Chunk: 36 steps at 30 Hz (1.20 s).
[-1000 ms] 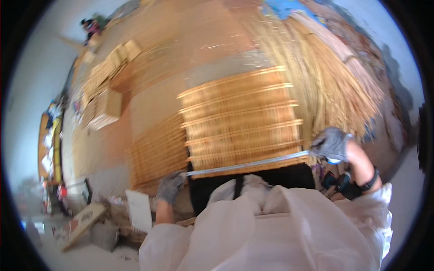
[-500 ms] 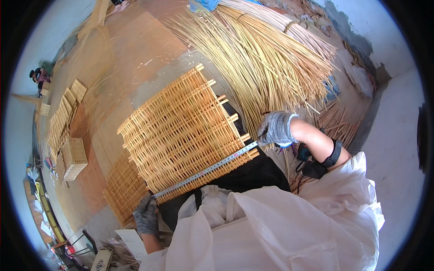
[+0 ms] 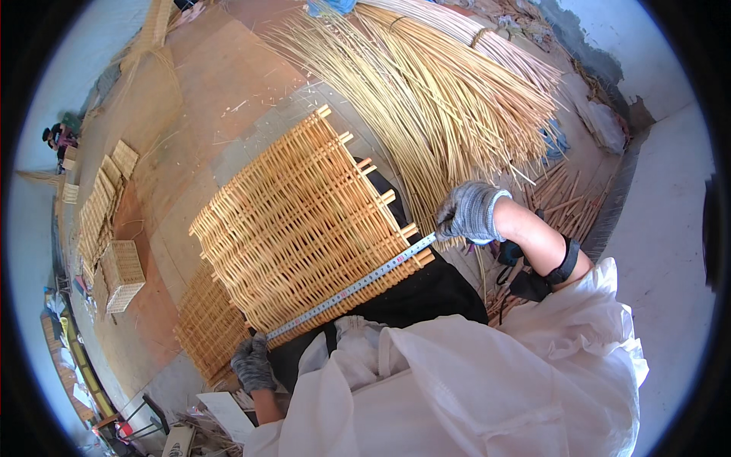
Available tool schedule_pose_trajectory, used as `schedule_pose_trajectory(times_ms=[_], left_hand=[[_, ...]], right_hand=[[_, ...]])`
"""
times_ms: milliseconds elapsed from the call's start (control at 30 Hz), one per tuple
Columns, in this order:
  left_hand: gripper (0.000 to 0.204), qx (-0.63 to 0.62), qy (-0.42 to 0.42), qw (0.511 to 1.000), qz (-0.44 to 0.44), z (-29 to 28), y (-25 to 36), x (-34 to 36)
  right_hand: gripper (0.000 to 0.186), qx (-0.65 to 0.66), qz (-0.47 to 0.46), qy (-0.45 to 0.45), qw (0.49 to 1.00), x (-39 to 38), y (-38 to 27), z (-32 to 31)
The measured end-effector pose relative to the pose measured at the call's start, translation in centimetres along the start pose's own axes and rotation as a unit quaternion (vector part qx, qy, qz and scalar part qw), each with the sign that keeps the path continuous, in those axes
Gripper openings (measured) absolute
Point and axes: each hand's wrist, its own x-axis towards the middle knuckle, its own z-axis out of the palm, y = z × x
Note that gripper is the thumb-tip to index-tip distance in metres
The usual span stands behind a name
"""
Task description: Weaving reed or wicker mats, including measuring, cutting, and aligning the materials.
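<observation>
A woven wicker panel (image 3: 301,217) with stick ends along its right side lies over black cloth (image 3: 426,289) at my lap. A metal tape measure (image 3: 350,291) stretches across its near edge. My right hand (image 3: 464,213), in a grey knit glove, is closed on the tape measure beside the panel's right edge. My left hand (image 3: 251,364), also gloved, is closed at the tape's other end by the panel's near left corner. A second woven panel (image 3: 202,320) lies under the left side.
Bundles of long pale rods (image 3: 457,91) and shorter sticks (image 3: 575,206) lie on the right. Stacked panels (image 3: 99,217) and a wicker box (image 3: 126,278) stand left. A co-worker (image 3: 62,139) is at the far upper left. A wall (image 3: 662,198) bounds the right.
The view swung clockwise and sharpened between the first and second frames, then shifted slightly. Both hands stay on the tape across the panel.
</observation>
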Motion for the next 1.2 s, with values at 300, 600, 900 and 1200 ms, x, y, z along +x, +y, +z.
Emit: schedule_pose_trajectory(times_ms=[300, 600, 900, 1200], left_hand=[[0.033, 0.153, 0.062, 0.979, 0.123, 0.3, 2.0, -1.9], [0.041, 0.078, 0.096, 0.893, 0.433, 0.6, 11.4, -0.5], [0.037, 0.202, -0.190, 0.623, 0.731, 15.2, 23.0, 0.5], [0.024, 0.215, -0.190, 0.626, 0.725, 18.0, 24.4, 2.7]], right_hand=[[0.025, -0.031, -0.030, 0.023, 0.999, 0.4, 0.6, 0.9], [0.013, 0.606, -0.114, 0.040, 0.786, 0.5, 3.7, 3.0], [0.025, 0.648, 0.023, 0.059, 0.759, 2.7, 0.6, 5.0], [0.027, 0.313, 0.002, 0.176, 0.933, 5.0, -2.3, 1.0]])
